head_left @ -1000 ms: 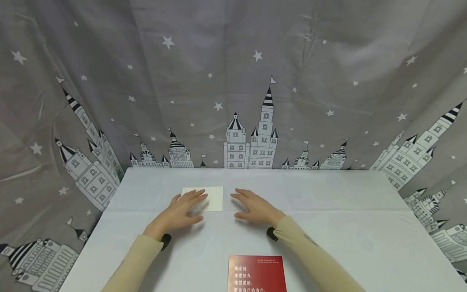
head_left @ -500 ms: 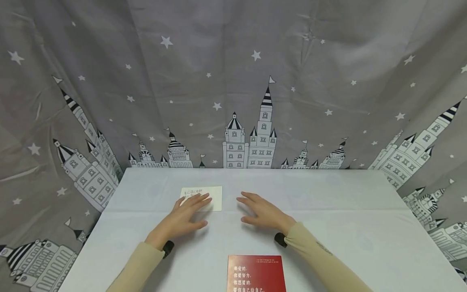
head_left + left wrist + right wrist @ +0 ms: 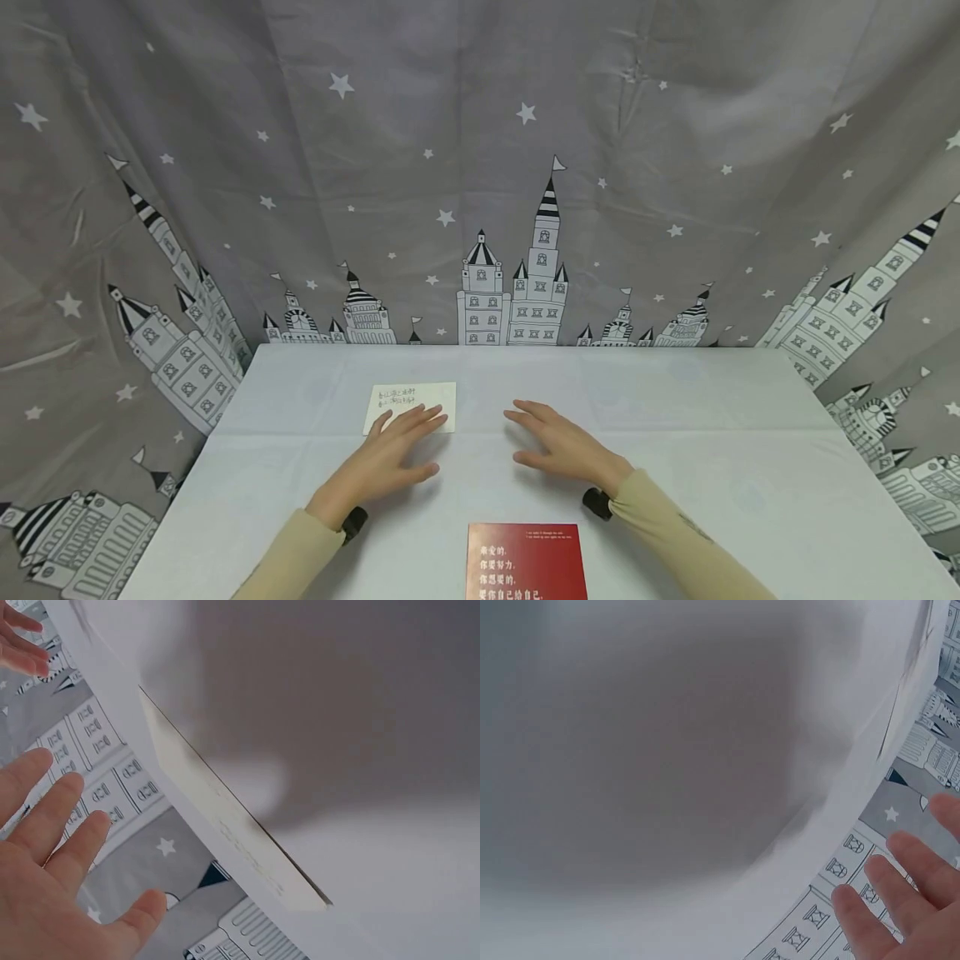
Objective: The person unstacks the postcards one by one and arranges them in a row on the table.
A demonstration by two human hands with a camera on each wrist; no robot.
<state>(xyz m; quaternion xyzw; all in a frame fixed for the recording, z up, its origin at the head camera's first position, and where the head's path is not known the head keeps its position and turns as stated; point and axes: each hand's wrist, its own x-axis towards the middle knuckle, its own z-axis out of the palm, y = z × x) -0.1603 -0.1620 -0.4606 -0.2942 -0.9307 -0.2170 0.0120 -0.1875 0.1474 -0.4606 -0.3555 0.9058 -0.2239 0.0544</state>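
In the head view my left hand (image 3: 390, 457) hovers with fingers spread, its fingertips overlapping the near edge of a cream card (image 3: 401, 393). Two lines of handwriting show on that card, and the hand covers part of its lower half. My right hand (image 3: 564, 443) is held to the right of the card, fingers apart and holding nothing. The left wrist view shows the left hand (image 3: 60, 855) apart from the card (image 3: 225, 817), which lies flat on the white tabletop. Loosely extended fingers of the right hand (image 3: 907, 892) appear in the right wrist view.
A red card or booklet (image 3: 551, 560) with white printed characters lies at the table's front edge, its lower part cut off. Behind the white table (image 3: 712, 467) hangs a grey curtain (image 3: 450, 183) printed with castles and stars.
Both hands have shifted right and slightly nearer to me. The left hand has uncovered the handwriting on the cream card; the right hand is farther from the card.
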